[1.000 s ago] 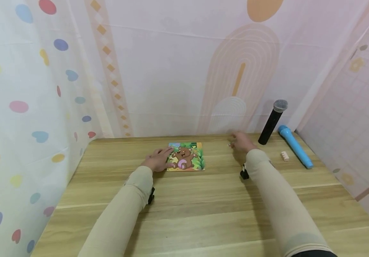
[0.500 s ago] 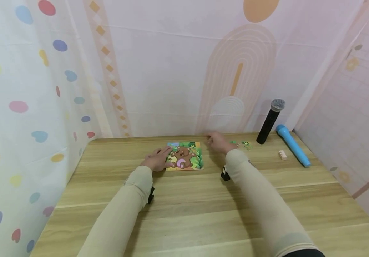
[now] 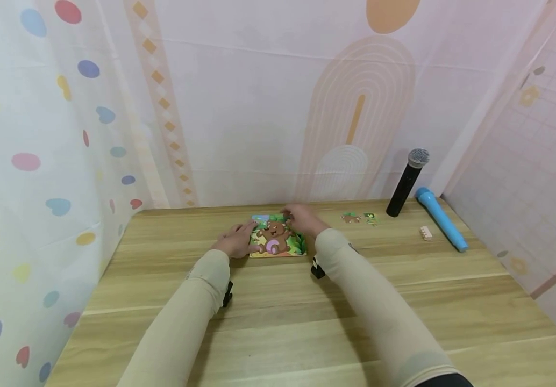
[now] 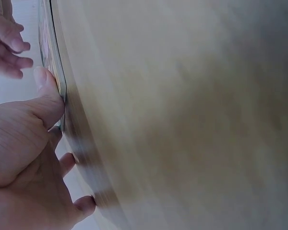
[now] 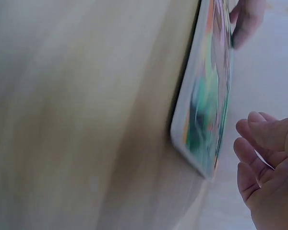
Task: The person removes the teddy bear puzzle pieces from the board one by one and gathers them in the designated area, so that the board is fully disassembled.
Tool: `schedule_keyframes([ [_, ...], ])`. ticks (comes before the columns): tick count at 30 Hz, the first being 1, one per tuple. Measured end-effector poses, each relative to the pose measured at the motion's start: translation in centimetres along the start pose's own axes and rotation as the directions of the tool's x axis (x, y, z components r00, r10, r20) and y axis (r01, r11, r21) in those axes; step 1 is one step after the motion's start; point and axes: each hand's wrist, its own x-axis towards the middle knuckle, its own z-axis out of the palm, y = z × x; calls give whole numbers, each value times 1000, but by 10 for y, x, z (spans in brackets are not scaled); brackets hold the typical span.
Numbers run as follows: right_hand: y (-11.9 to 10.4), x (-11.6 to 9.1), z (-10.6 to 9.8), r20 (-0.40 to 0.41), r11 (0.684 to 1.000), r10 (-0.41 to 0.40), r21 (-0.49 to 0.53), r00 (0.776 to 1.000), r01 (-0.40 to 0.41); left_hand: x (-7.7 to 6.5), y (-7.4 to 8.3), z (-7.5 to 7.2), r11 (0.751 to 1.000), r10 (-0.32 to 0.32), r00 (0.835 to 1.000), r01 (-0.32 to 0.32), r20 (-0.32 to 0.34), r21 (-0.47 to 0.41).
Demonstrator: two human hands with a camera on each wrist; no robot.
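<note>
A jigsaw puzzle with a smiling brown bear lies flat near the table's back edge. On its left side rests my left hand, fingers spread and the thumb touching the board's edge in the left wrist view. Over the upper right part of the puzzle hovers my right hand. Its fingers are loosely bent, with nothing visible between them in the right wrist view. Loose puzzle pieces, one brown and green and one green, lie to the right of the board.
A black microphone stands upright at the back right. Beside it lies a blue toy microphone, with a small pale building brick to its left. A patterned curtain hangs behind the wooden table.
My right hand has moved left from the loose pieces to above the puzzle's upper right, uncovering those pieces. My left hand has stayed at the board's left side.
</note>
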Motion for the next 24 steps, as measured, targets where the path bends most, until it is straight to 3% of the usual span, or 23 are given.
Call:
schedule_keyframes([
  [9,-11,7,17,51,995,12,97,999,-17,-3,2,-2,1000,-2,1000,2,13,10],
  [24,-27,12,27,57,996,-11,90,998,6,-4,0,-3,1000,-2,1000,1,28,18],
])
